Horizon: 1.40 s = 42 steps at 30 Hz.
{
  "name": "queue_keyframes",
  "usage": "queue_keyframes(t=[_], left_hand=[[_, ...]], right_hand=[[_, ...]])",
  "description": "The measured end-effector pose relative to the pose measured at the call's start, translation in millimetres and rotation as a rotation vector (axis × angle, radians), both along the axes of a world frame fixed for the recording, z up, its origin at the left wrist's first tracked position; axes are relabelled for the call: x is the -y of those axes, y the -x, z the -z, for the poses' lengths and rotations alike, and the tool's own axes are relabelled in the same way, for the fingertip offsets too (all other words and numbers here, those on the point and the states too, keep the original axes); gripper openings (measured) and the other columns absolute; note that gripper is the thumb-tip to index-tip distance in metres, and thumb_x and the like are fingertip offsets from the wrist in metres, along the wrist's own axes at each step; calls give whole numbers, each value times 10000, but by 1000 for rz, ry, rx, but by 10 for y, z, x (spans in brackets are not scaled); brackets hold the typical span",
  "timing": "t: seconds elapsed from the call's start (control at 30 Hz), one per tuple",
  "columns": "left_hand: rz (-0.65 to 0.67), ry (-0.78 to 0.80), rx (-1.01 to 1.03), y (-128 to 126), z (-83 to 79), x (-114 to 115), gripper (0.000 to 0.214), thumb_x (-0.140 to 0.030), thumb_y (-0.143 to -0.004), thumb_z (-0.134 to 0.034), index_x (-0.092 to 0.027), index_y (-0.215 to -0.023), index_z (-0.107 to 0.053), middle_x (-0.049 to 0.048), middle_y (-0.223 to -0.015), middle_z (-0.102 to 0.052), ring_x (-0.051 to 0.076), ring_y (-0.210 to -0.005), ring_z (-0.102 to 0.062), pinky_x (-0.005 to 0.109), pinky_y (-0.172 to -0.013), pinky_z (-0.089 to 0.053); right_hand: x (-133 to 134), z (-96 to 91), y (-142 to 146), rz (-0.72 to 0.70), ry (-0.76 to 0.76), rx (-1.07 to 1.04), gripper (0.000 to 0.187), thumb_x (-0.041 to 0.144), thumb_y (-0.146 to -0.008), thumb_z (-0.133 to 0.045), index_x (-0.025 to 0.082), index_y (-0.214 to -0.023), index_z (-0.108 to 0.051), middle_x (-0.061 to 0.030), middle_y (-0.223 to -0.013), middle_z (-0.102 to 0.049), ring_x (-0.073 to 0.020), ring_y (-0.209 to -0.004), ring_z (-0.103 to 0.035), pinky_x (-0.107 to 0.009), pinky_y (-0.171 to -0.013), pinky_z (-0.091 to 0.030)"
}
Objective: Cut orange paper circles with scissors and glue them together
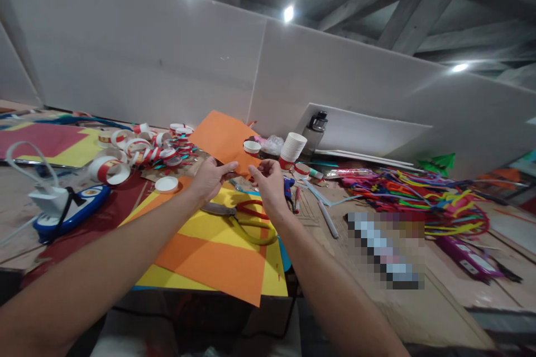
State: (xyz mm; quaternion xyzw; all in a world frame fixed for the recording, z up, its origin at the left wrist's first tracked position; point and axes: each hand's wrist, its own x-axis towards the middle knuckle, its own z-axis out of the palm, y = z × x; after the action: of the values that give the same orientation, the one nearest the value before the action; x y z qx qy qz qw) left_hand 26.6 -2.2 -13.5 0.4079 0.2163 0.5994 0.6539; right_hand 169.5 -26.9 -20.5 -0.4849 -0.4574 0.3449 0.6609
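Both my hands hold one orange sheet of paper (224, 139), raised above the table and tilted. My left hand (213, 174) pinches its near edge with the thumb on top. Close beside it, my right hand (268, 177) grips the near right corner between thumb and fingers. Below my hands lie scissors (247, 217) with one red and one yellow handle loop. They rest on yellow paper (209, 228) and another orange sheet (213, 262). Just beyond the held sheet is a small paper cup (252, 147), its lower part hidden.
Cut red-and-white paper rings (138, 150) lie left, near a blue power strip (73, 215). Stacked paper cups (293, 148) and a dark bottle (316, 131) stand behind. Colourful pipe cleaners (410, 195) and a purple box-like item (469, 259) lie right. A grey partition (167, 61) closes the back.
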Motion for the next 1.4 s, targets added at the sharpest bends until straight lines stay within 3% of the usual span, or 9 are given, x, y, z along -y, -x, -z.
queue_keyframes(t=[0.17, 0.27, 0.43, 0.5, 0.8, 0.9, 1.07, 1.27, 1.4], left_hand=[[26, -24, -20, 16, 1, -6, 388, -163, -604, -871, -145, -950, -695, 74, -1006, -770, 197, -897, -725, 262, -713, -606], [51, -5, -4, 13, -9, 0, 373, -145, -631, -854, -139, -965, -689, 76, -1006, -768, 196, -897, -727, 295, -769, -609], [98, 125, 54, 43, -39, -23, 128, -204, -831, -700, -124, -928, -676, 87, -891, -769, 204, -880, -734, 356, -815, -614], [110, 156, 53, 53, -50, -27, 121, -234, -866, -668, -121, -909, -673, 95, -870, -768, 213, -872, -737, 362, -799, -618], [91, 37, 61, -46, 10, 19, 423, -59, -623, -822, -169, -1013, -703, 45, -984, -776, 157, -852, -720, 218, -702, -573], [76, 35, 74, -54, 27, 7, 421, -64, -604, -828, -170, -998, -723, 33, -941, -779, 137, -832, -711, 212, -739, -567], [41, 3, 86, -44, -24, 26, 616, -70, -537, -863, -211, -1118, -715, 20, -918, -784, 147, -845, -712, 228, -774, -558], [42, -4, 65, -49, -59, 46, 696, -101, -493, -903, -218, -1152, -709, 17, -892, -784, 142, -816, -706, 220, -759, -540], [61, -34, 47, -34, -19, 10, 563, -115, -530, -894, -197, -1062, -728, 29, -966, -781, 142, -859, -704, 231, -784, -547]], right_hand=[[21, -16, 13, -177, 59, -28, 344, 500, -713, -711, 201, -815, -577, 23, -746, -570, -105, -604, -494, -247, -545, -438], [23, -24, 12, -164, 49, -23, 295, 444, -682, -722, 188, -797, -631, 9, -733, -638, -103, -592, -497, -247, -561, -420], [7, -30, -1, -161, 71, -105, 300, 424, -614, -751, 188, -766, -644, 8, -708, -642, -98, -564, -477, -249, -553, -401], [2, -28, -2, -160, 77, -123, 305, 421, -603, -755, 188, -766, -647, 5, -712, -644, -99, -566, -479, -251, -553, -397], [13, 19, 27, -113, -4, 10, 253, 422, -720, -706, 196, -758, -599, 20, -694, -612, -114, -594, -500, -260, -585, -406], [37, 20, 39, -45, -48, 139, 274, 428, -772, -676, 205, -703, -534, 40, -637, -551, -114, -591, -473, -258, -580, -384], [104, -30, 62, 27, -109, 256, 303, 419, -799, -654, 210, -667, -479, 54, -614, -485, -108, -592, -446, -251, -576, -360], [97, -26, 63, 10, -95, 209, 316, 433, -784, -664, 206, -665, -478, 59, -591, -494, -108, -577, -460, -246, -566, -360], [45, 3, 52, -84, -64, 69, 270, 412, -757, -678, 202, -702, -516, 51, -624, -542, -109, -582, -506, -247, -580, -402]])
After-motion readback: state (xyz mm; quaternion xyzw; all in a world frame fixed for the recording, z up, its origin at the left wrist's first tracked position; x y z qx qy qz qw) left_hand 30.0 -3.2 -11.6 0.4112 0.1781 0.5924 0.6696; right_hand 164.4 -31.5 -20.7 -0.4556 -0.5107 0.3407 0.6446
